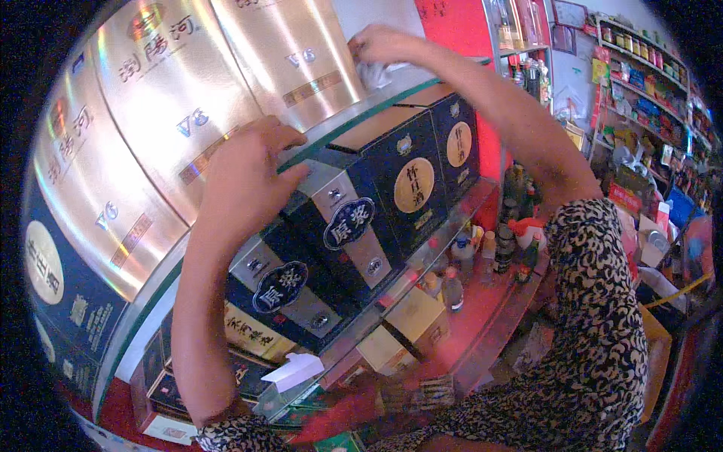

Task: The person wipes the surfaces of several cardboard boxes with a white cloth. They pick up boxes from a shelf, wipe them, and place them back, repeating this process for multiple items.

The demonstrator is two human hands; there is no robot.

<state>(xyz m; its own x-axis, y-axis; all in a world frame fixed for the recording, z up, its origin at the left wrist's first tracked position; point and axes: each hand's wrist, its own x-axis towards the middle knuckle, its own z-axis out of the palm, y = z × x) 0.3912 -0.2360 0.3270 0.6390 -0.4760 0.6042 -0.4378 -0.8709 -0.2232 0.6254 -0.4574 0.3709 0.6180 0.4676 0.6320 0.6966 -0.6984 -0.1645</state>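
Observation:
A row of tall, shiny gold boxes [177, 83] stands on a glass shelf [360, 114]. My left hand [252, 169] is at the shelf's front edge, in front of the gold boxes. Its fingers lie above the glass and its thumb below, so the edge is pinched between them. Farther right, my right hand [385, 47] reaches over the shelf beside the last gold box. Its fingers are curled on a crumpled whitish cloth [375, 75], which rests on the shelf top; the fingertips are partly hidden.
Dark boxes with round gold labels [410, 177] and silver-and-black boxes [331, 226] fill the shelf below. Lower down, small bottles [452, 290] and small tan boxes [414, 316] stand on a reddish shelf. Crowded goods shelves [648, 98] line the right side.

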